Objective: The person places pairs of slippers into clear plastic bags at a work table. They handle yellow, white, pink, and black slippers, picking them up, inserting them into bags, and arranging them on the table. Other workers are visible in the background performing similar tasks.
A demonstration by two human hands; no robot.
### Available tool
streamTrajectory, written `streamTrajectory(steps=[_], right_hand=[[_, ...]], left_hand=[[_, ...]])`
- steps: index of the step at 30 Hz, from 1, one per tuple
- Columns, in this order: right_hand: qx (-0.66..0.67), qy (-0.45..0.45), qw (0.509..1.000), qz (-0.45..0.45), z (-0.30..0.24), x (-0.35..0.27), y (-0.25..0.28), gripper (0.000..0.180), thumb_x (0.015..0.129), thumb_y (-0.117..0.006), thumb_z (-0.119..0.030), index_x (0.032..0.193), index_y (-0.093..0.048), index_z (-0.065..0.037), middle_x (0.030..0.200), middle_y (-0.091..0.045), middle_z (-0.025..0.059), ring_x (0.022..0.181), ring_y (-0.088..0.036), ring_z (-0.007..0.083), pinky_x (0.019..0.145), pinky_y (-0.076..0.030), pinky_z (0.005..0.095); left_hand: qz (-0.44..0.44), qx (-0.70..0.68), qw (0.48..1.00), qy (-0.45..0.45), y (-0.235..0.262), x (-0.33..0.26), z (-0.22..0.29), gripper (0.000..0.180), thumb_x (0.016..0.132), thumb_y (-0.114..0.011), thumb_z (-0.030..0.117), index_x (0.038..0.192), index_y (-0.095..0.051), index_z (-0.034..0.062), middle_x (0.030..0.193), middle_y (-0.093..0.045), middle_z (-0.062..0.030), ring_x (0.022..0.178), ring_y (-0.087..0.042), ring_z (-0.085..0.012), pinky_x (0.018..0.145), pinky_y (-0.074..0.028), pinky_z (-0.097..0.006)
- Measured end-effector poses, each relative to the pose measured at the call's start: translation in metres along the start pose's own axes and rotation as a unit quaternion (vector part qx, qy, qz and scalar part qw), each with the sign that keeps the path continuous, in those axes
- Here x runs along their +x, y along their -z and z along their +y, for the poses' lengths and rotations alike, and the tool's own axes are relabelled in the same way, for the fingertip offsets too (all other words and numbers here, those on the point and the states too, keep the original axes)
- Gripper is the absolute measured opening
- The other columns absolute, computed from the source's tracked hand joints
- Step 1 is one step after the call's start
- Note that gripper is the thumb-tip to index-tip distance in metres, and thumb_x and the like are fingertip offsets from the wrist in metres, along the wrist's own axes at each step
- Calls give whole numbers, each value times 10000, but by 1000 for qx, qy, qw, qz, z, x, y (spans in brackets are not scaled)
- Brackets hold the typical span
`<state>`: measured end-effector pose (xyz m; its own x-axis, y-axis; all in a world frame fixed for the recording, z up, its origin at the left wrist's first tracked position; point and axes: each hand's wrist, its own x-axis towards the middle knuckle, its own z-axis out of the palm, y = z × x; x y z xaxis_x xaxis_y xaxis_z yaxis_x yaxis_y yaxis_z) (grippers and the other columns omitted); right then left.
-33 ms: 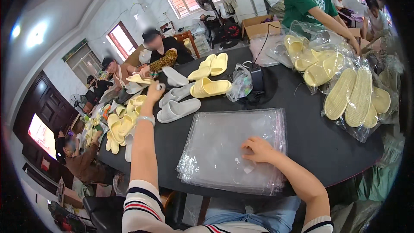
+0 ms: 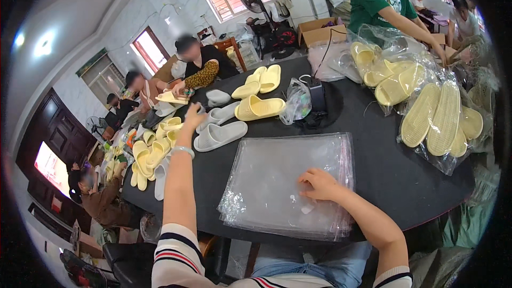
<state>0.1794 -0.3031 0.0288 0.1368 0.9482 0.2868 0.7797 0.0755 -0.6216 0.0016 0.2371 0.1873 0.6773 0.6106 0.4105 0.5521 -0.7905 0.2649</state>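
Observation:
My left hand (image 2: 193, 117) reaches out to the far left, beside the toe of a grey slipper (image 2: 223, 112); its fingers are blurred, and whether they hold anything cannot be made out. Nearer me lies a second grey slipper (image 2: 220, 136), and beyond is a third grey slipper (image 2: 217, 97), turned end-on. My right hand (image 2: 319, 184) rests on a stack of clear plastic bags (image 2: 266, 181), fingers loosely bent and thumb apart, gripping nothing. A yellow slipper (image 2: 260, 108) and a yellow pair (image 2: 257, 81) lie behind the grey ones.
A heap of yellow and grey slippers (image 2: 152, 154) lies at the table's left. Bagged yellow slippers (image 2: 445, 112) are piled right, by a person in green (image 2: 380, 2). A black device (image 2: 318, 97) with a cable stands mid-table. Another person (image 2: 200, 61) handles a yellow slipper across the table.
The farthest grey slipper now looks shorter, turned more end-on. My left hand has shifted slightly; my right hand stays in place on the bags.

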Motion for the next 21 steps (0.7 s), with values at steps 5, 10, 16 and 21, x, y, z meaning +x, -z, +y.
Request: streamTrajectory(steps=[5, 10, 16, 21], right_hand=[[-17, -41, 999, 1, 7, -11, 6, 379, 766, -734, -331, 1071, -628, -133, 1044, -582, 106, 1008, -564, 311, 873, -471, 404], [-5, -36, 999, -2, 11, -12, 5, 369, 772, -730, -320, 1071, -626, -130, 1037, -582, 107, 1010, -564, 310, 878, -468, 407], [45, -31, 998, -32, 13, -6, 12, 361, 790, -721, -301, 1076, -622, -104, 1030, -585, 111, 998, -572, 310, 884, -468, 391], [172, -63, 981, -70, 23, -6, 18, 390, 810, -705, -286, 1125, -605, -79, 1110, -571, 133, 1033, -580, 310, 913, -466, 357]], left_hand=[[-171, 18, 985, -20, -86, -54, 91, 671, 787, -726, 310, 1323, -472, -6, 1428, -377, -260, 1363, -321, -375, 1122, -277, -415], [-139, -95, 966, -194, -116, -123, 178, 626, 839, -674, 308, 1360, -450, 44, 1436, -362, -273, 1343, -339, -411, 1110, -287, -429], [-171, 97, 956, -216, -120, -197, 223, 577, 943, -481, 438, 1430, -399, 141, 1511, -313, -151, 1382, -299, -370, 1101, -204, -588], [-140, 74, 976, -151, -154, -219, 210, 589, 937, -462, 484, 1438, -399, 182, 1508, -333, -129, 1397, -272, -366, 1081, -180, -641]])
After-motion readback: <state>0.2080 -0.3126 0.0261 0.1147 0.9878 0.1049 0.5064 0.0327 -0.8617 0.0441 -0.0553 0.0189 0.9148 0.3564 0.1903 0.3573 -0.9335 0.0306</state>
